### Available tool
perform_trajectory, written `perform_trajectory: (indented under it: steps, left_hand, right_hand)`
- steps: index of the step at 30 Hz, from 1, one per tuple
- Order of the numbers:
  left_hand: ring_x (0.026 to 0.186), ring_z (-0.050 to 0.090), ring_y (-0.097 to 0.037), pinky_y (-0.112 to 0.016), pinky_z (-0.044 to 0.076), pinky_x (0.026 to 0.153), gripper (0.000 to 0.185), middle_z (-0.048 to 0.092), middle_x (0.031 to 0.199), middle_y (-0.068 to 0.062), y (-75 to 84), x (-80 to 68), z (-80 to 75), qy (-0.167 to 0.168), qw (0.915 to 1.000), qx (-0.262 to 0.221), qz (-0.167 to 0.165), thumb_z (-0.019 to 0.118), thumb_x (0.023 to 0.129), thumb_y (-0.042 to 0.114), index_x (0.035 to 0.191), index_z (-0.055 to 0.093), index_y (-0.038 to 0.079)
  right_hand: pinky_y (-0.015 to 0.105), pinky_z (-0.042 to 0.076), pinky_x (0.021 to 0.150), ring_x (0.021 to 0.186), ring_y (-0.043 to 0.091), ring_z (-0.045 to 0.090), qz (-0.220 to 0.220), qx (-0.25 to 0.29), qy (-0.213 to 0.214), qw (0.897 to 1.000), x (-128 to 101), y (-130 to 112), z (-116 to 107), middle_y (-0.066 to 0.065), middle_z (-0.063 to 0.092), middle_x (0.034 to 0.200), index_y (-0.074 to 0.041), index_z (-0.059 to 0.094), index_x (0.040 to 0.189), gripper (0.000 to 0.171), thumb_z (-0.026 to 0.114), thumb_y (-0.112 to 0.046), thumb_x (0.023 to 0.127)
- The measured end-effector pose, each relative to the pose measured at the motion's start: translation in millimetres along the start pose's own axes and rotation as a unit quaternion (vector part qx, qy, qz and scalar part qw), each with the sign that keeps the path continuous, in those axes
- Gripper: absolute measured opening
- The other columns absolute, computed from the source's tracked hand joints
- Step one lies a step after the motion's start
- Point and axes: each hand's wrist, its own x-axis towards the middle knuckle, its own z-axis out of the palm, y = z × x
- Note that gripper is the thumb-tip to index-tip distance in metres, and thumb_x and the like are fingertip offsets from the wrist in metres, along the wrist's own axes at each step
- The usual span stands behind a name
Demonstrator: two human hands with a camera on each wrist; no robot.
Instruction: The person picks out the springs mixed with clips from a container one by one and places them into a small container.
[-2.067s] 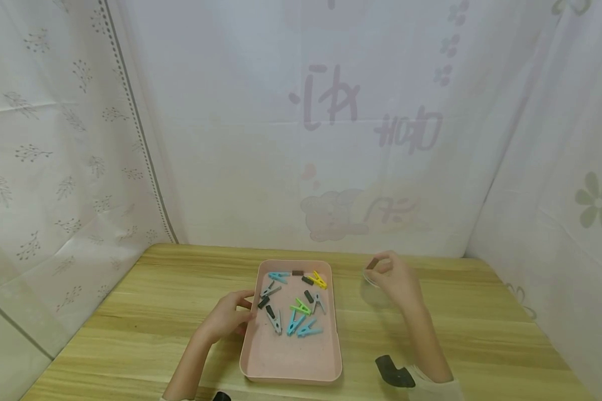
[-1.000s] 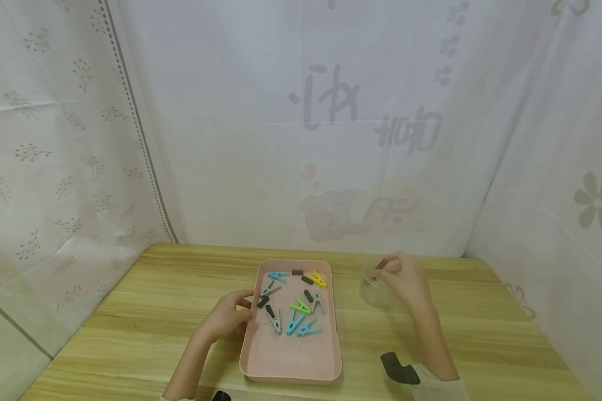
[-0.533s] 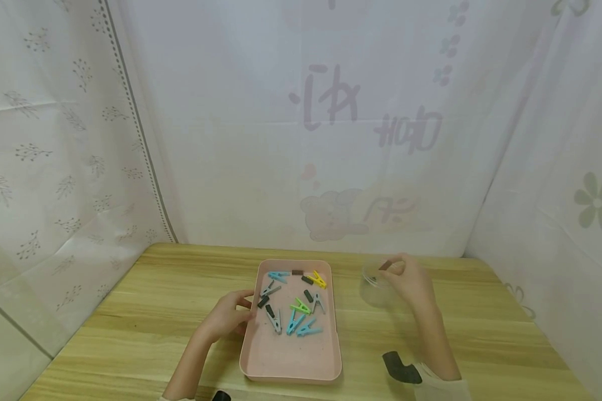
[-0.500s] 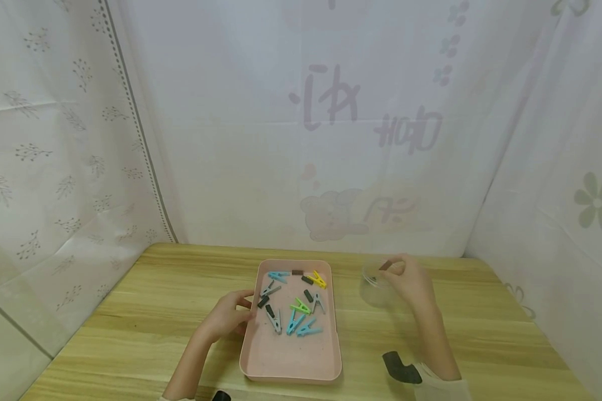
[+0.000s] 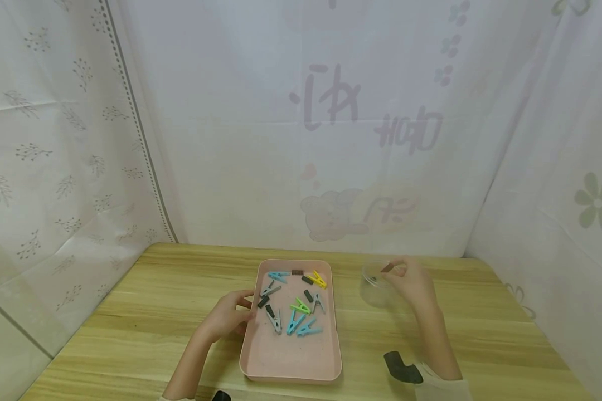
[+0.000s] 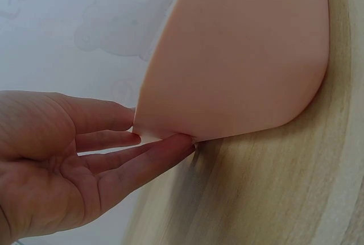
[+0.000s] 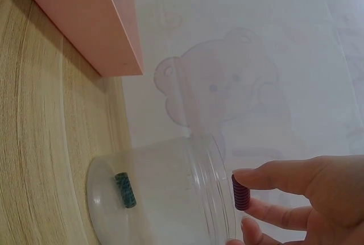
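Note:
A pink tray (image 5: 291, 362) lies mid-table with several coloured clothes pegs (image 5: 296, 312) and small dark springs (image 5: 297, 272) in it. My left hand (image 5: 243, 314) rests against the tray's left wall; the left wrist view shows its fingers (image 6: 153, 157) straight along the tray (image 6: 239, 57). To the right stands a clear plastic cup (image 5: 373, 291). My right hand (image 5: 394, 270) pinches a dark spring (image 5: 387, 268) at the cup's mouth. In the right wrist view the purple spring (image 7: 240, 192) sits at the rim of the cup (image 7: 165, 199), and a green spring (image 7: 125, 189) lies on its bottom.
The wooden table (image 5: 145, 312) is closed in by white printed curtains (image 5: 70, 167) at the back and both sides. A black wrist strap (image 5: 401, 368) shows on my right forearm. The tray's corner (image 7: 85, 23) lies left of the cup.
My right hand has drifted a little to the right and down with the spring, uncovering the cup and ending at its mouth. The left hand and tray have stayed put.

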Motion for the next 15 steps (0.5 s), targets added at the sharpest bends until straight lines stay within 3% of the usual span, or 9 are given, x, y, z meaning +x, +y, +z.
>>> perform_trajectory:
  steps: [9,15]
  left_hand:
    - [0.085,0.074,-0.032,-0.044,0.066,0.065,0.057,0.064,0.118,-0.033,0.1,-0.5,-0.1,0.001,1.0000,-0.001,-0.001,0.063,0.096,-0.008,0.148,0.044,-0.019]
    - [0.084,0.074,-0.031,-0.043,0.065,0.064,0.057,0.065,0.118,-0.033,-0.6,-0.7,0.2,0.006,1.0000,0.003,-0.002,0.063,0.095,-0.008,0.148,0.045,-0.018]
  right_hand:
    - [0.074,0.044,0.104,0.131,0.059,0.052,0.006,0.005,-0.007,1.000,0.0,0.0,-0.2,0.041,0.055,0.142,0.000,0.069,0.116,0.031,0.071,-0.025,0.098]
    - [0.073,0.045,0.102,0.129,0.059,0.052,0.004,0.000,-0.008,1.000,0.1,0.6,-0.3,0.040,0.056,0.140,0.000,0.071,0.113,0.030,0.072,-0.025,0.098]
